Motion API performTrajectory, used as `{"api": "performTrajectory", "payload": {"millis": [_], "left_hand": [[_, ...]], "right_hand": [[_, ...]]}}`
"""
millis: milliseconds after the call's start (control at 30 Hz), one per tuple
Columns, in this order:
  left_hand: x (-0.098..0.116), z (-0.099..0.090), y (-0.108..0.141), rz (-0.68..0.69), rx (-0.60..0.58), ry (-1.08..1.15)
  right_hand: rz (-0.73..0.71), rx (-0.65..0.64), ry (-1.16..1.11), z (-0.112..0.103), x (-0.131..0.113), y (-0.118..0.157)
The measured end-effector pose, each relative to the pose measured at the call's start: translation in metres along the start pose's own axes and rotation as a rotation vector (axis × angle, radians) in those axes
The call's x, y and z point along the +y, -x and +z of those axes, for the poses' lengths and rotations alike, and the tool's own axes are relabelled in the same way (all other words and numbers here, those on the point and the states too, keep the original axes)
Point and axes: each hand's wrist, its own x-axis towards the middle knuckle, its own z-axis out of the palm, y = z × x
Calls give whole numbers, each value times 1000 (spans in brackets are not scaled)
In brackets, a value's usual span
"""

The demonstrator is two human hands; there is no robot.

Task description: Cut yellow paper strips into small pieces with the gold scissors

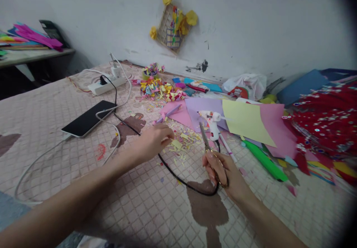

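My right hand (pixel 219 168) is closed round the handles of a pair of scissors (pixel 205 138), whose blades point up and away, just left of a white glue gun (pixel 212 123). My left hand (pixel 156 140) is curled over the near-left edge of a scatter of small yellow paper scraps (pixel 178 143); whether its fingers pinch anything is too small to make out. Beyond the glue gun lie sheets of purple paper (pixel 198 110), yellow paper (pixel 248 121) and pink paper (pixel 276 123). A black cable (pixel 178 179) loops between my hands.
A black-screened phone (pixel 89 119) and a white power strip (pixel 107 86) lie on the left with white cables. Colourful paper pieces (pixel 158 89) are heaped at the back. On the right are a green object (pixel 264 160) and red sequined fabric (pixel 329 117).
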Motion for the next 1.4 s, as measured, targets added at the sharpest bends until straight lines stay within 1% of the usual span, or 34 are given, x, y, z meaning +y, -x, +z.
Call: {"api": "performTrajectory", "payload": {"millis": [67, 133, 267, 367, 433, 533, 600, 667, 733, 800, 867, 967, 1033, 1067, 1167, 1233, 1300, 1400], "left_hand": [[7, 5, -3, 104, -70, -58], [12, 9, -6, 167, -103, -147], [17, 13, -10, 223, -133, -326], [17, 11, -13, 243, -146, -373], [16, 9, -16, 224, -117, -342], [19, 5, -20, 187, -2, -181], [25, 4, -21, 227, 98, -31], [33, 4, -19, 319, 173, 97], [38, 6, -15, 419, 189, 170], [40, 10, -11, 495, 169, 200], [39, 15, -10, 541, 145, 215], [35, 22, -10, 575, 135, 243], [35, 25, -10, 545, 157, 268], [36, 26, -10, 500, 174, 289], [43, 28, -7, 267, 185, 407], [49, 29, -5, 135, 128, 493], [53, 29, -3, 81, 86, 556], [55, 29, -2, 78, 75, 613]], "right_hand": [[1, 2, -6, 0, -1, -1], [-2, 3, -9, -1, -1, -1], [-7, 2, -11, -3, 0, 0], [-12, 4, -18, -3, -1, 1], [-13, 2, -31, -3, -3, 0], [-16, 4, -65, -2, -5, 1], [-20, 5, -99, -1, -7, 1], [-20, -14, -149, 0, -8, 1], [-18, -43, -200, 1, -7, 1], [-23, -61, -252, 1, -6, -1], [-34, -67, -303, 1, -4, -2], [-41, -76, -335, 0, -3, -4], [-54, -64, -321, 0, -3, -4], [-67, -41, -305, 0, -3, -3], [-110, 75, -206, 2, -3, -2], [-128, 146, -140, 3, -1, -1], [-148, 189, -103, 5, 2, -1], [-163, 205, -77, 7, 4, -1]]}}
